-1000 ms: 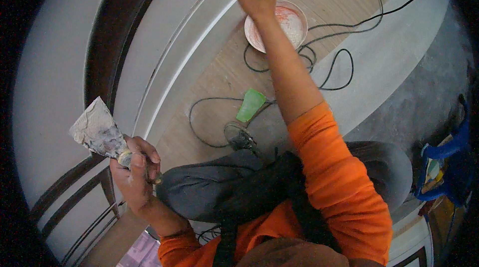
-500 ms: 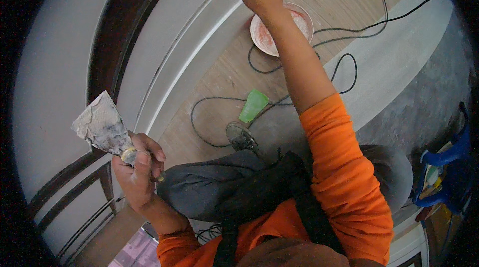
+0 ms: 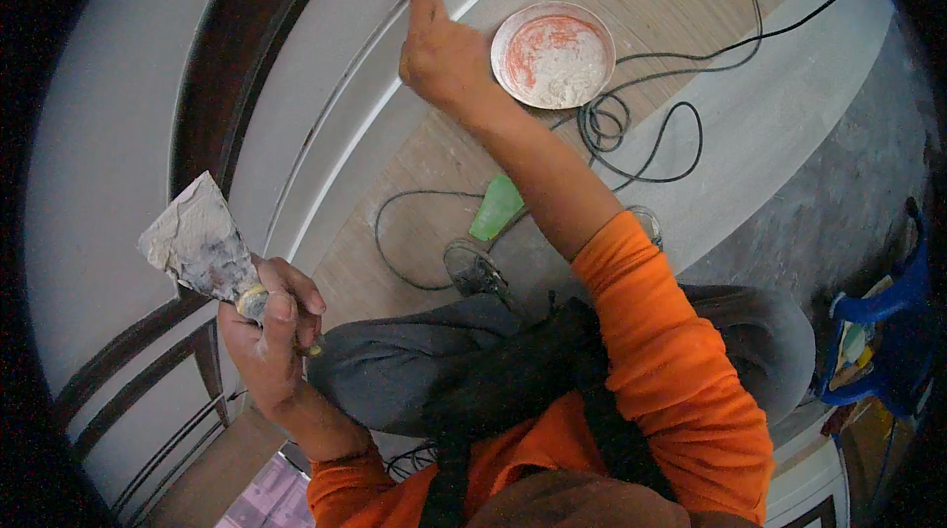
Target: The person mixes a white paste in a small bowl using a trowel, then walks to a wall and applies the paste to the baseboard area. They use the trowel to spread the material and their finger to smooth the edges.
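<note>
My left hand [image 3: 264, 336] is closed around the handle of a putty knife [image 3: 209, 242], held up at the left. White filler coats its broad blade, with grey smears near the handle. My right hand [image 3: 444, 59] reaches out to the white panelled wall [image 3: 380, 94]. One finger is stretched out, its tip at the thin dark groove along the raised moulding; the other fingers look curled, partly hidden behind the hand. I see nothing held in it. Just right of that wrist, a round, shallow bowl [image 3: 552, 54] sits on the floor, holding whitish paste with pink-red streaks.
A dark cable [image 3: 602, 123] lies looped over the wood-patterned floor beside the bowl. Near my shoe [image 3: 475, 269] lies a green, flat-looking piece [image 3: 497, 208]. Dark trim [image 3: 222, 64] crosses the wall. A blue plastic stool or rack [image 3: 883, 306] with items inside stands far right.
My right hand has come left and nearer along the moulding, uncovering the bowl, and one finger is now extended. My left hand and the putty knife stay nearly still.
</note>
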A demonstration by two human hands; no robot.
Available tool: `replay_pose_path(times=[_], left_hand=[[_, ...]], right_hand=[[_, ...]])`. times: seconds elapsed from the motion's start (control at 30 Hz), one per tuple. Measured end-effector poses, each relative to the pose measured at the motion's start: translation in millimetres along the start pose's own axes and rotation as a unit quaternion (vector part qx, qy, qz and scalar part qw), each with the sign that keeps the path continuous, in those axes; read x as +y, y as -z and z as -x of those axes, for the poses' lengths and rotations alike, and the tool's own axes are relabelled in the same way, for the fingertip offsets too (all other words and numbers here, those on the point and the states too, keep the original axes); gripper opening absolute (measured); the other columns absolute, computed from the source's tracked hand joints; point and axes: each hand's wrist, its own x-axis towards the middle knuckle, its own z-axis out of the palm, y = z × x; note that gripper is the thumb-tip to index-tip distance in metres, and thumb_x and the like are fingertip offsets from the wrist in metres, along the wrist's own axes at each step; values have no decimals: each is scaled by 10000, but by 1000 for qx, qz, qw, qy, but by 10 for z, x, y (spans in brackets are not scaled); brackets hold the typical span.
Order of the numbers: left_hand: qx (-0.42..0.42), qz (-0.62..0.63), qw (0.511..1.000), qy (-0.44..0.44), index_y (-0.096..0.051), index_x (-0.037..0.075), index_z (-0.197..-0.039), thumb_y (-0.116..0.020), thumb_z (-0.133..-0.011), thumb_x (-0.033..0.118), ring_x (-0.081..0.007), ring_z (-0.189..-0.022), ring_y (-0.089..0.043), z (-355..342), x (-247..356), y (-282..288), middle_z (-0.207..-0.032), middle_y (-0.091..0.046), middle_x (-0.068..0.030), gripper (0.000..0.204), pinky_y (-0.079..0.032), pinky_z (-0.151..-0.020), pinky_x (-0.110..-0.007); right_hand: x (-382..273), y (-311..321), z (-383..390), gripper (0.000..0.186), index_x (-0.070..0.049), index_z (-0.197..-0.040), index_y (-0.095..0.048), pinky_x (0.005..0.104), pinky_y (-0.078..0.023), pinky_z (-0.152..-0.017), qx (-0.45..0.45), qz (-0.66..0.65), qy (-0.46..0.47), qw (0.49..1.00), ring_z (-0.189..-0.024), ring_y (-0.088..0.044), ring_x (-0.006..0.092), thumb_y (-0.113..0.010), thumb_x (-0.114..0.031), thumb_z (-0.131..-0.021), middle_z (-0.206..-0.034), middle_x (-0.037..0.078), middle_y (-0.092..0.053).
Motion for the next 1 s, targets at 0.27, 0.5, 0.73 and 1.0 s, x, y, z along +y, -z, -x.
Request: replay_pose_path(times=[0.27, 0.5, 0.73, 1.0], left_hand=[[3, 2, 1000, -9, -520, 34, -919, -750, -921, 426, -93, -458, -440, 8, 2, -28, -735, -619, -132, 454, -356, -415, -237], [27, 5, 1000, -5, -508, 49, -931, -750, -921, 411, -96, -458, -435, 19, -50, -34, -740, -609, -130, 436, -351, -411, -236], [19, -8, 1000, -4, -485, 68, -898, -764, -905, 452, -100, -451, -433, 27, -87, -29, -729, -602, -125, 474, -358, -412, -248], [-15, 22, 999, -34, -481, 64, -898, -749, -929, 408, -103, -450, -443, -32, -80, 86, -731, -608, -125, 437, -372, -420, -255]], right_hand=[[-144, -73, 260, 760, 18, -1518, -257, 612, -550, -792, -62, -135, -33, 988, -873, -699, 502, -585, -94, -842, -1330, 347, -585], [705, 340, -579, 781, 40, -1514, -191, 495, -524, -949, 313, -279, -61, 906, -1168, -616, 490, -543, -37, -821, -1358, 366, -552], [734, 686, -1000, 829, 57, -1557, -129, 391, -374, -1164, 296, -361, -14, 884, -1449, -403, 461, -541, 11, -840, -1549, 402, -344], [223, 591, -637, 784, 37, -1517, -180, 461, -476, -1034, 247, -286, -40, 925, -1242, -577, 475, -543, -34, -826, -1449, 378, -467]])
